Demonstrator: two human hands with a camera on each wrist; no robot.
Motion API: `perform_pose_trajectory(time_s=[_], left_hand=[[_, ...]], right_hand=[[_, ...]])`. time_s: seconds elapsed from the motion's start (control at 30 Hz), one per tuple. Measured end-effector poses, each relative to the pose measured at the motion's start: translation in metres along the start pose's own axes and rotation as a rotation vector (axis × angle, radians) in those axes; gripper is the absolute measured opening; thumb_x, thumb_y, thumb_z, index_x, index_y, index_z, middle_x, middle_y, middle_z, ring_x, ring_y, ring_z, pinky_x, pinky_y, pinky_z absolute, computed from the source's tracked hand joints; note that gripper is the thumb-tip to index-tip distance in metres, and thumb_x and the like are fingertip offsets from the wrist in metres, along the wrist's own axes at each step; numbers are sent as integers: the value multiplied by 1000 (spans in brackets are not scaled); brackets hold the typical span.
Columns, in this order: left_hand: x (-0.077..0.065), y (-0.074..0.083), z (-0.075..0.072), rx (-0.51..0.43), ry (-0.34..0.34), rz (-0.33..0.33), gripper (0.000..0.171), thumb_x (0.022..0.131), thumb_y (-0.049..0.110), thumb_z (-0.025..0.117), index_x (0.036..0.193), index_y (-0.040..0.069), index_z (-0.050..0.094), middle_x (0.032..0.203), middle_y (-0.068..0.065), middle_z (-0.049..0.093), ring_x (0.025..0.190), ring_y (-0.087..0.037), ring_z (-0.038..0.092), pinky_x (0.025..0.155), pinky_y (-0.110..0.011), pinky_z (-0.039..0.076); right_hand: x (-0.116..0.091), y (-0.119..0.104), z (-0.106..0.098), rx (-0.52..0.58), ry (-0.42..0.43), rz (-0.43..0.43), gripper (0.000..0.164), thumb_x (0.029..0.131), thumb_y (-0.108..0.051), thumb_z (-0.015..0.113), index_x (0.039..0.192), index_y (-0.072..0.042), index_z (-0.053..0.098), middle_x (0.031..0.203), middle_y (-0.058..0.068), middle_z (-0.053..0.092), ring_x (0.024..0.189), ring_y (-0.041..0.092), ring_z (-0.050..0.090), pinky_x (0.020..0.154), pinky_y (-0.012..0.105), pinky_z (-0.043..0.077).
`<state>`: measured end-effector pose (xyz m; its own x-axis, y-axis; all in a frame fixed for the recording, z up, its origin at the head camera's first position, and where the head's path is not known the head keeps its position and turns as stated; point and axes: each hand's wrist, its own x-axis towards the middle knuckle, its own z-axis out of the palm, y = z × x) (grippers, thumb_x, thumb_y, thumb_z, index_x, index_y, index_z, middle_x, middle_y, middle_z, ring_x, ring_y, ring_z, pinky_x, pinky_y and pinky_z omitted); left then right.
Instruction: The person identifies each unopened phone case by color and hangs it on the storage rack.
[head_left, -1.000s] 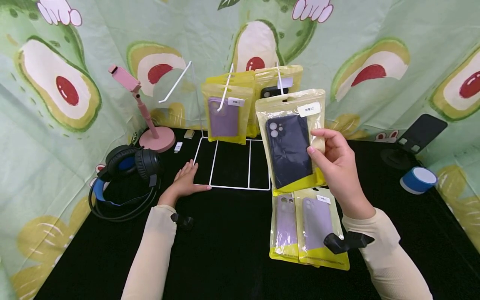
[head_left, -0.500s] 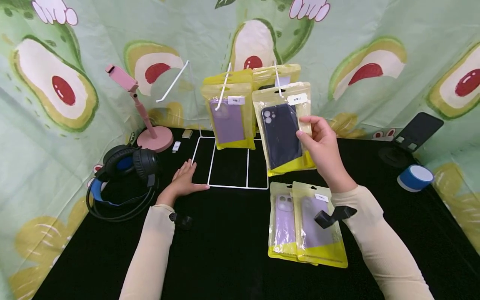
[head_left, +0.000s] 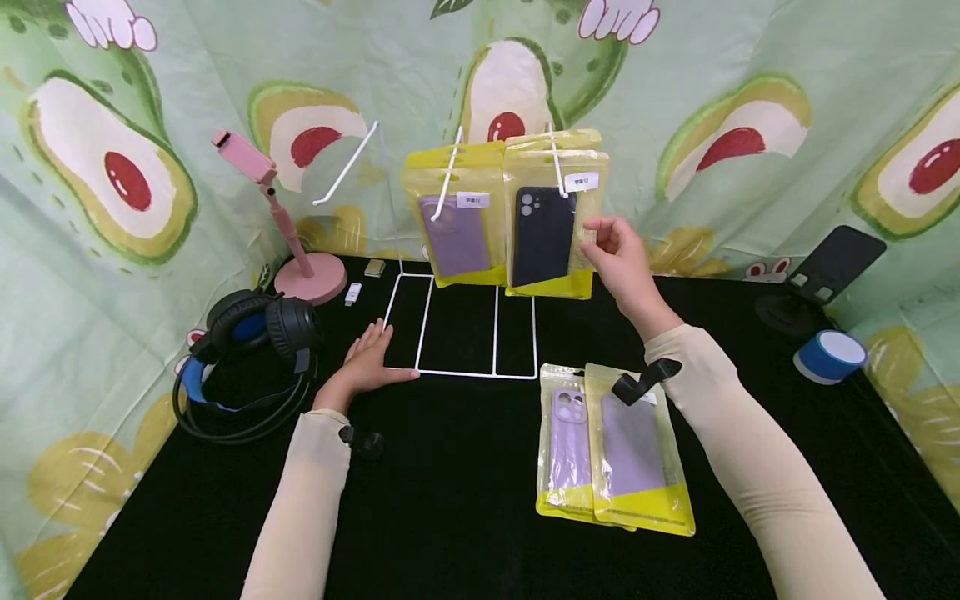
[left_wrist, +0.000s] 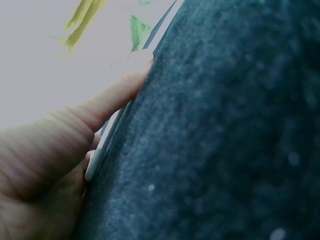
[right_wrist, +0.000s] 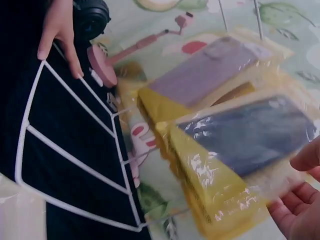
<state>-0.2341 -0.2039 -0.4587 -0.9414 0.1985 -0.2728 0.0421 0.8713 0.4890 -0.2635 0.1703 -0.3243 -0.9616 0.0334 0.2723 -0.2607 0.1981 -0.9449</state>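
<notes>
The right hand [head_left: 617, 258] is raised at the right edge of the dark case pack [head_left: 551, 223], which hangs on the right hook [head_left: 556, 162] of the white wire rack [head_left: 461, 329]; its fingers [right_wrist: 306, 159] are curled at the pack's clear edge, thumb and forefinger close together, but whether they still pinch the plastic or only touch it cannot be told. In the right wrist view the pack [right_wrist: 240, 145] hangs just ahead of the palm, its yellow bottom strip toward the rack's base. Beside it on the rack, to the left, a purple case pack [head_left: 455, 221] hangs on the middle hook [head_left: 450, 171], and more yellow packs sit behind both. The rack's left hook [head_left: 347, 167] is bare. The left hand [head_left: 369, 362] lies flat on the black counter [head_left: 450, 500] at the rack's front left corner, fingers [left_wrist: 107, 102] straight and together, pressing on the base wire. In front of the rack, to the right, 2 purple packs [head_left: 611, 450] lie overlapping on the counter. Left of the rack lie headphones [head_left: 251, 354], and behind them stands a pink phone stand [head_left: 288, 229]. Far right of the rack sit a blue tape roll [head_left: 832, 357] and a black stand [head_left: 821, 279].
</notes>
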Motion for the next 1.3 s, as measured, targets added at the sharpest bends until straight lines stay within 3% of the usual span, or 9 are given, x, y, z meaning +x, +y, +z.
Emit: perform_pose_trajectory(time_s=[0.13, 0.37, 0.47, 0.67, 0.8, 1.03, 1.2, 1.3], left_hand=[[0, 0, 1, -7, -5, 9, 109, 79, 55, 69, 150, -2, 9, 157, -20, -7, 144, -33, -10, 113, -53, -4], [-1, -1, 0, -2, 9, 18, 107, 79, 52, 69, 150, -2, 10, 157, -20, -7, 144, -33, -9, 113, -53, -3], [-1, -1, 2, 4, 1, 11, 107, 79, 53, 69, 150, -2, 9, 157, -20, -7, 144, -32, -10, 113, -53, -3], [0, -1, 3, 10, -6, -7, 108, 79, 55, 68, 150, -1, 8, 157, -19, -8, 144, -32, -10, 113, -52, -4], [0, 0, 1, 16, 5, -6, 108, 79, 55, 68, 150, -1, 9, 157, -19, -7, 144, -32, -10, 113, -53, -4], [0, -1, 1, 9, -9, -8, 109, 79, 56, 68, 150, -2, 9, 156, -20, -8, 143, -34, -9, 113, -54, -4], [-1, 0, -1, 15, -2, -10, 108, 79, 55, 68, 150, -1, 9, 157, -20, -8, 144, -34, -9, 113, -53, -4], [0, 0, 0, 16, -4, -12, 109, 79, 56, 67, 150, -1, 9, 156, -20, -8, 144, -34, -9, 113, -53, -4]], right_hand=[[-12, 18, -13, -8, -25, 87, 23, 93, -4, 57, 114, 2, 52, 93, 0, 52, 84, 8, 54, 76, 17, 48], [-44, 45, -51, -16, -47, 170, 11, 94, -7, 56, 101, -15, 57, 92, -4, 56, 86, 6, 62, 75, 14, 50], [-61, 51, -68, -57, -70, 208, 10, 96, -13, 55, 105, -13, 56, 95, -2, 55, 90, 9, 61, 75, 14, 50], [-97, 58, -93, -244, -185, 308, 42, 99, -29, 50, 127, 2, 45, 113, 11, 51, 102, 19, 56, 79, 15, 48], [-116, 61, -106, -327, -226, 353, 51, 99, -32, 48, 133, 4, 41, 121, 18, 48, 107, 27, 53, 81, 20, 49], [-145, 67, -118, -408, -306, 446, 52, 97, -24, 52, 136, 7, 35, 122, 25, 46, 104, 32, 55, 80, 34, 53], [-159, 67, -115, -452, -392, 554, 62, 94, -23, 57, 138, 10, 27, 123, 35, 41, 98, 35, 57, 75, 40, 54], [-164, 66, -111, -480, -409, 577, 67, 91, -23, 60, 138, 10, 25, 125, 38, 38, 97, 36, 57, 73, 41, 55]])
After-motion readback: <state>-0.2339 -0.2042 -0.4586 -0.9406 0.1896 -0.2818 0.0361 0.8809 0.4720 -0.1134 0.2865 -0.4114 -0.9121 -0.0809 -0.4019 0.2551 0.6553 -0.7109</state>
